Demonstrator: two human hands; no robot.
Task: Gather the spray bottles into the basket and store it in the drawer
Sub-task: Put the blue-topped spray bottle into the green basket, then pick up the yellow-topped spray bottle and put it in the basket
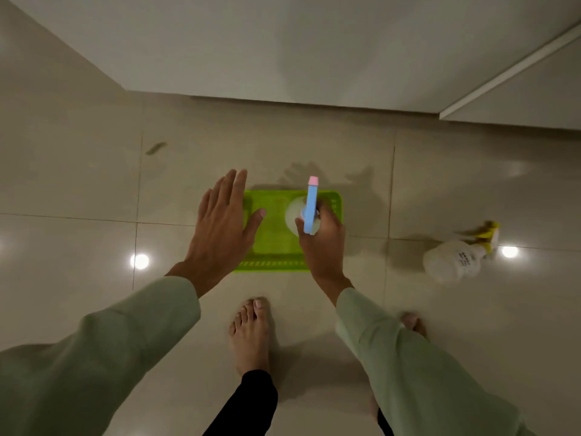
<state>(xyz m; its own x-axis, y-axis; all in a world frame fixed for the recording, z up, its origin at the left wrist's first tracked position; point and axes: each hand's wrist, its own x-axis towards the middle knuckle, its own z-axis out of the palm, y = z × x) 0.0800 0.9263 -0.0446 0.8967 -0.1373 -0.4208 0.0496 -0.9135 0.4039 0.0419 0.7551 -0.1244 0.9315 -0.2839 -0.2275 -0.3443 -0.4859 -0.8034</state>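
Observation:
A bright green perforated basket (pixel 276 240) sits on the tiled floor straight ahead of my feet. My right hand (pixel 320 243) grips a white spray bottle with a blue head and pink nozzle (pixel 310 206), held upright over the basket's right half. My left hand (pixel 220 225) hovers over the basket's left edge, fingers spread, holding nothing. A second white spray bottle with a yellow trigger (pixel 459 256) lies on its side on the floor to the right, apart from the basket.
White cabinet fronts (pixel 283 48) run along the far side of the floor, with a drawer or door edge (pixel 503 77) at the upper right. My bare feet (pixel 251 332) stand just behind the basket. Glossy tiles reflect ceiling lights.

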